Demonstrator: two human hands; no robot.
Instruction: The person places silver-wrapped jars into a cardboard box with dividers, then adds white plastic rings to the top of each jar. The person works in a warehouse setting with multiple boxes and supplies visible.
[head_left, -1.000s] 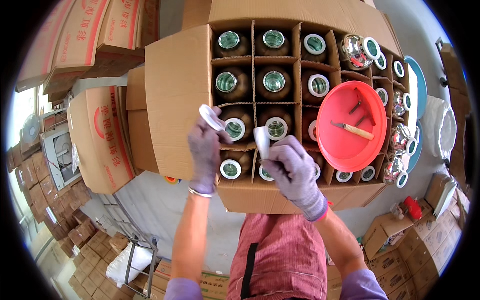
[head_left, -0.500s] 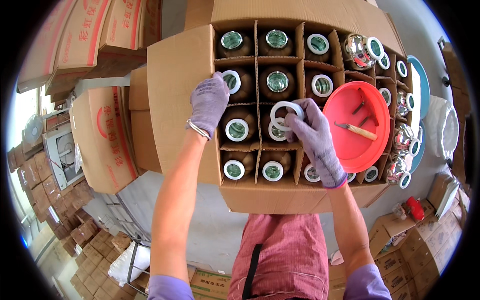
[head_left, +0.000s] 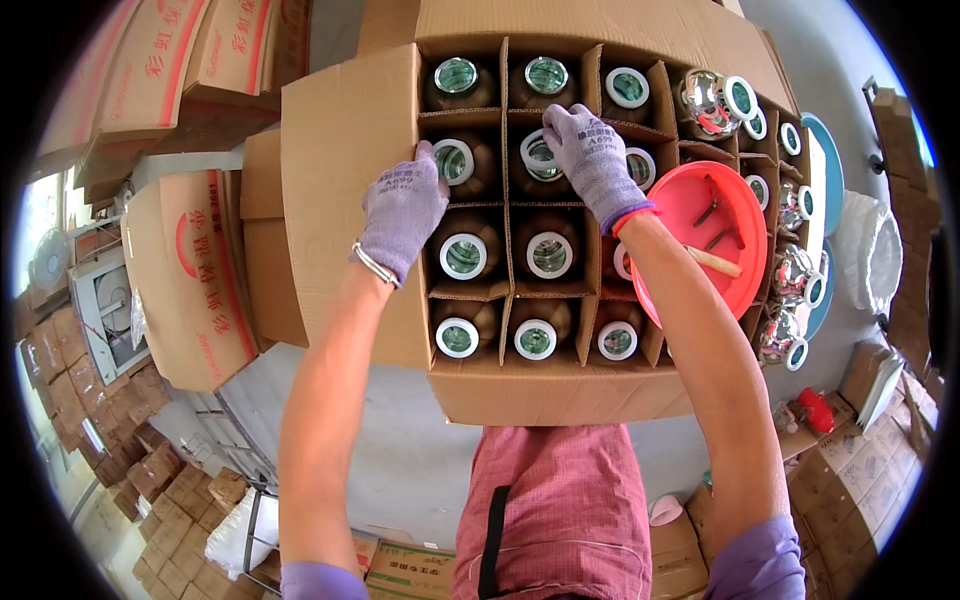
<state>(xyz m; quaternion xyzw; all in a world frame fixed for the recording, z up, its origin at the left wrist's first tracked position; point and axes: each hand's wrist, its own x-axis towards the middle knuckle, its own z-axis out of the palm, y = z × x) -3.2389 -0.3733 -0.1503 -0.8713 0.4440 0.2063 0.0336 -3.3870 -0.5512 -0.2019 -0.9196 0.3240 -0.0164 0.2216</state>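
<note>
A large cardboard box (head_left: pixel 350 200) with dividers holds rows of glass vacuum-flask liners, many with white rings round their mouths. My right hand (head_left: pixel 592 160), in a grey-purple glove, pinches a white ring (head_left: pixel 530 158) that sits slightly tilted on a liner mouth in the second row. My left hand (head_left: pixel 405 212), gloved alike, has its fingertips closed at the rim of the ringed liner (head_left: pixel 454 162) just to the left. Behind them, two liners (head_left: pixel 456 76) have bare green-tinted mouths. The left fingers' undersides are hidden.
A red plastic basin (head_left: pixel 748 240) with a wooden-handled tool (head_left: pixel 715 262) and dark pieces rests on the box's right part. Silvery liners (head_left: pixel 712 104) lie beyond it. Cartons (head_left: pixel 190 280) stand at left; blue basins (head_left: pixel 825 170) are at far right.
My right hand has moved away from me with the loose white ring and set it on a bare liner mouth in the second row. My left hand stays by the same ringed liner.
</note>
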